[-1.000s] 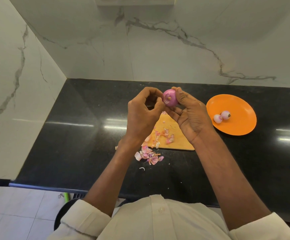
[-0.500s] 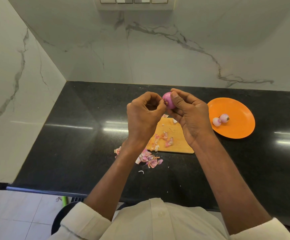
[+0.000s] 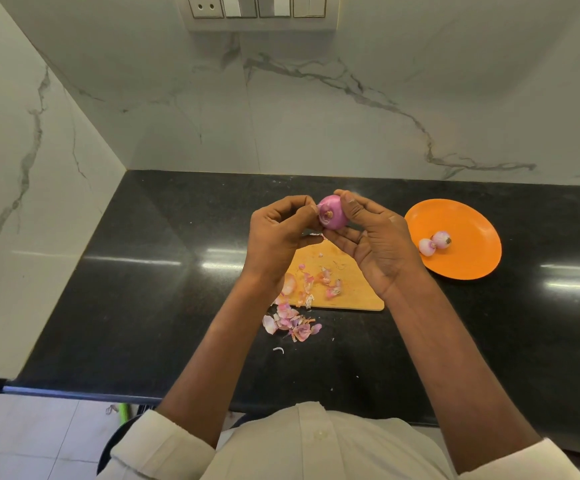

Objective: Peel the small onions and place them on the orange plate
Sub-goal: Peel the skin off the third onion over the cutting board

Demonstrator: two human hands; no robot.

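A person stands at a black, glossy worktop (image 3: 150,306) set into a corner of white marble walls, seen from a camera on their head looking down. Both forearms reach forward, with rolled cream sleeves at the bottom edge.

The hands meet above the worktop and share one small purple onion (image 3: 332,212). The right hand (image 3: 377,244) holds it with the thumb curled over its right side and the fingers cupped underneath, palm turned up. The left hand (image 3: 278,233) is curled, its thumb and fingertips pinched together at the onion's left edge; whether they have hold of a piece of skin is too small to tell. The onion's root end faces the camera, and its surface looks smooth and shiny.

Directly below the hands lies a wooden cutting board (image 3: 358,292), with pink scraps of onion skin on it. A larger heap of onion peelings (image 3: 290,322) sits on the worktop just in front of the board's near-left corner, and one pale sliver lies a little nearer the person.

To the right of the board, apart from it, is an orange plate (image 3: 468,220). Two peeled onions (image 3: 434,243) rest on it, touching each other, towards its left side.

A panel of wall switches (image 3: 257,8) is mounted on the back wall at the top.
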